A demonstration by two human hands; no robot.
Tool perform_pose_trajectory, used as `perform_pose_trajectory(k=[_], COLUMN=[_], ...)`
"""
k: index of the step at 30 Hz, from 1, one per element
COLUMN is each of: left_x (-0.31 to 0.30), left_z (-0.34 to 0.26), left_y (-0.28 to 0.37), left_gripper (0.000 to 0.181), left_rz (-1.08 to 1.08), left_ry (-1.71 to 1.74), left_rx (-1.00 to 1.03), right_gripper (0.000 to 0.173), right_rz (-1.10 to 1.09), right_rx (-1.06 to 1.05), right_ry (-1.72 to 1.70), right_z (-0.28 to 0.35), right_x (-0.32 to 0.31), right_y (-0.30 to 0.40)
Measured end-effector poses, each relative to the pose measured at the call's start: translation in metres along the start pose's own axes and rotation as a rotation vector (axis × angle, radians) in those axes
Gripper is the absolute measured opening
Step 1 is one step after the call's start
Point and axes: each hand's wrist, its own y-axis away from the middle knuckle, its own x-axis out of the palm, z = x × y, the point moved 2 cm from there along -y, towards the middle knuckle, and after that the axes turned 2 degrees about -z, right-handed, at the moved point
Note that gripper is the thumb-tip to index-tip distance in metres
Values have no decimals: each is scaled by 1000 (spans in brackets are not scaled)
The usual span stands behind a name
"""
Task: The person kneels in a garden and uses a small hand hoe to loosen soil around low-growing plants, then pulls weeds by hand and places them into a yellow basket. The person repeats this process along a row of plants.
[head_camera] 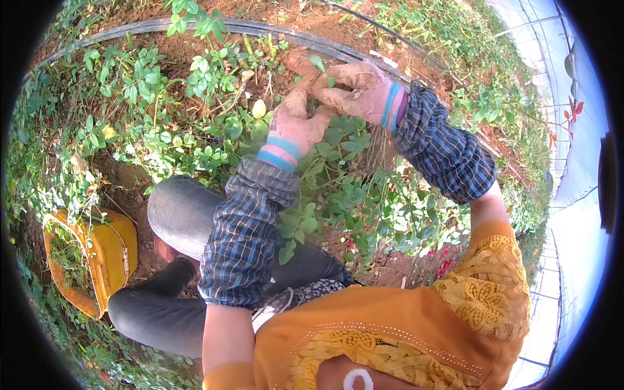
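Note:
My left hand (298,119), in a soil-stained pink knitted glove with blue cuff stripes, reaches up among leafy green plants (341,141). Its thumb and fingers are bent, and what lies between them is hard to see. My right hand (358,90), gloved alike, meets it from the right, with its fingertips pinched together at the left hand's fingers. Small green leaves (317,62) show at the right fingertips, seemingly on a thin sprig. Thin, tangled stems hang below the hands. Checked fabric sleeves cover both forearms.
A yellow plastic container (114,248) holding cut greenery lies at the lower left, beside my bent legs. Black irrigation pipes (239,27) run across the reddish soil beyond my hands. Cut green stubs stand near the pipes. White sheeting (580,185) borders the plants on the right.

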Motion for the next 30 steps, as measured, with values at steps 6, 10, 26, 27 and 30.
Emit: perform_pose_trajectory(k=[6, 10, 26, 27, 30], left_x=[-29, -25, 69, 71, 75], left_z=[-10, -16, 25, 24, 18], left_y=[2, -3, 82, 82, 83], left_gripper=[18, 23, 44, 43, 42], left_rz=[-341, -228, 811, 843, 900], left_ry=[262, 232, -1146, -1164, -1199], left_rx=[-339, -350, -91, -98, -115], right_gripper=[36, 40, 25, 25, 25], right_rz=[-110, 206, -391, -385, -122], right_rx=[373, 680, 939, 885, 853], right_ry=[453, 779, -741, -875, -74], right_z=[-25, -71, -56, -61, -67], right_x=[-31, -21, 18, 27, 45], right_y=[41, 99, 395, 403, 401])
